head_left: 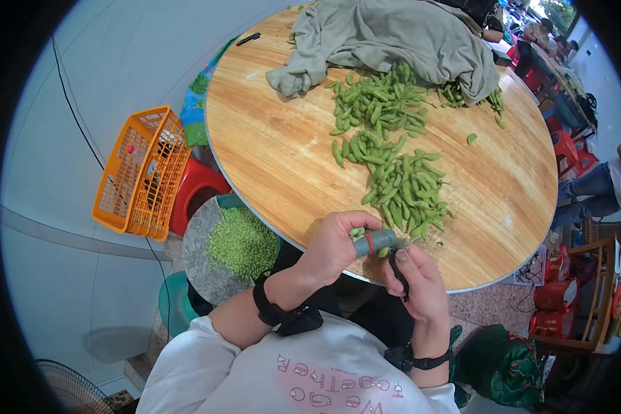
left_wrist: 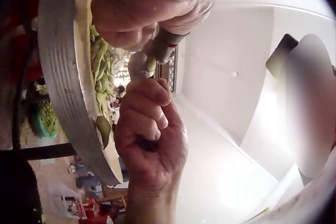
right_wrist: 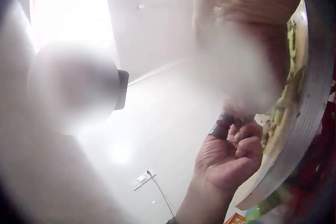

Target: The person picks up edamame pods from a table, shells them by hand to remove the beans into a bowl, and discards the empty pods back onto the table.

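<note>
Nearby, green beans in a round container, left hand pinching a pod, right hand gripping a black handle

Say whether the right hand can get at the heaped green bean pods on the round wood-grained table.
Probably yes: the near pods lie uncovered just beyond the right hand, though its fingers curl round a slim black handle, which may hinder grasping them.
</note>
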### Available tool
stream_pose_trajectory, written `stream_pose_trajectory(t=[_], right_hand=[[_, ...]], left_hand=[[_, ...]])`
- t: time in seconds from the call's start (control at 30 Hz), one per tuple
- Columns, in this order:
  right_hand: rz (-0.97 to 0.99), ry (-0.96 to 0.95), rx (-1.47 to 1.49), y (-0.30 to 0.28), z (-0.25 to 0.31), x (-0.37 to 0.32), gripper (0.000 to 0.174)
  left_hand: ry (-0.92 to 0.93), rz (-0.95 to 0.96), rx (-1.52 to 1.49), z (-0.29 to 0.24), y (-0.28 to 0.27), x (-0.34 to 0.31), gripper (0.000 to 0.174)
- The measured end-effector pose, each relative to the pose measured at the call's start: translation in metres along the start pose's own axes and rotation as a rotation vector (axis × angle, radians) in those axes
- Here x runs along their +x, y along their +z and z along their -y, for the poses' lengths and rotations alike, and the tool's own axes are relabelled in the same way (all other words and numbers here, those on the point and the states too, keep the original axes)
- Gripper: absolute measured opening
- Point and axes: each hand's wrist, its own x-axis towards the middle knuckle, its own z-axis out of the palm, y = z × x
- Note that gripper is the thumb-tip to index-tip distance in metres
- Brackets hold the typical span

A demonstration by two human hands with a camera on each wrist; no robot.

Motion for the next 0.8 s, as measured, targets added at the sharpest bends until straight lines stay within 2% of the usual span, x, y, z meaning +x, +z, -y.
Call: stream_pose_trajectory(t=[0.1, 0.13, 0.17, 0.2, 0.27, 0.3, 0.37, 0.43, 0.5, 0.53, 0.57, 0.6, 0.63, 0.7, 0.73, 0.8], right_hand=[[0.028, 0.023, 0.072, -0.004, -0.001, 0.002, 0.016], [0.029, 0.022, 0.073, -0.004, 0.001, 0.001, 0.016], [0.006, 0.074, 0.106, -0.003, 0.004, 0.001, 0.014], [-0.017, 0.124, 0.138, -0.003, 0.006, 0.001, 0.014], [0.027, 0.123, 0.191, -0.007, 0.006, 0.0, 0.015], [0.071, 0.122, 0.244, -0.009, 0.005, -0.001, 0.016], [0.085, 0.131, 0.272, -0.009, 0.007, -0.002, 0.016], [0.096, 0.135, 0.3, -0.01, 0.009, 0.0, 0.017], [-0.025, 0.03, 0.196, -0.01, 0.008, 0.006, 0.015], [-0.027, 0.027, 0.196, -0.011, 0.003, 0.011, 0.015], [-0.171, -0.228, -0.167, -0.013, -0.005, 0.017, 0.012], [-0.311, -0.48, -0.532, -0.014, -0.009, 0.021, 0.01], [-0.313, -0.478, -0.532, -0.013, -0.007, 0.023, 0.01], [-0.387, -0.534, -0.634, -0.01, 0.001, 0.027, 0.008], [-0.388, -0.533, -0.634, -0.011, 0.005, 0.025, 0.008], [-0.24, -0.117, 0.044, -0.016, 0.011, 0.023, 0.007]], left_hand=[[0.073, -0.069, 0.162, 0.007, 0.001, 0.003, 0.011], [0.136, -0.061, 0.329, 0.004, 0.003, 0.002, 0.01], [0.199, -0.053, 0.496, 0.002, 0.005, 0.002, 0.01], [0.198, -0.052, 0.497, 0.002, 0.005, 0.003, 0.01], [0.015, 0.054, 0.155, 0.0, 0.004, 0.004, 0.01], [0.015, 0.055, 0.156, 0.002, -0.001, 0.007, 0.01], [-0.251, 0.252, -0.42, 0.011, -0.011, 0.014, 0.01], [-0.271, 0.245, -0.492, 0.01, -0.009, 0.017, 0.011], [-0.29, 0.24, -0.566, 0.008, -0.001, 0.018, 0.012], [-0.168, 0.167, -0.338, 0.006, 0.008, 0.017, 0.014], [-0.046, 0.091, -0.11, 0.007, 0.014, 0.017, 0.016], [0.157, 0.092, 0.258, 0.017, 0.013, 0.022, 0.016], [0.155, 0.092, 0.257, 0.017, 0.015, 0.022, 0.016], [-0.034, 0.034, -0.071, 0.016, 0.017, 0.024, 0.017], [-0.036, 0.035, -0.072, 0.015, 0.017, 0.024, 0.017], [-0.123, 0.057, -0.376, 0.012, 0.017, 0.025, 0.017]])
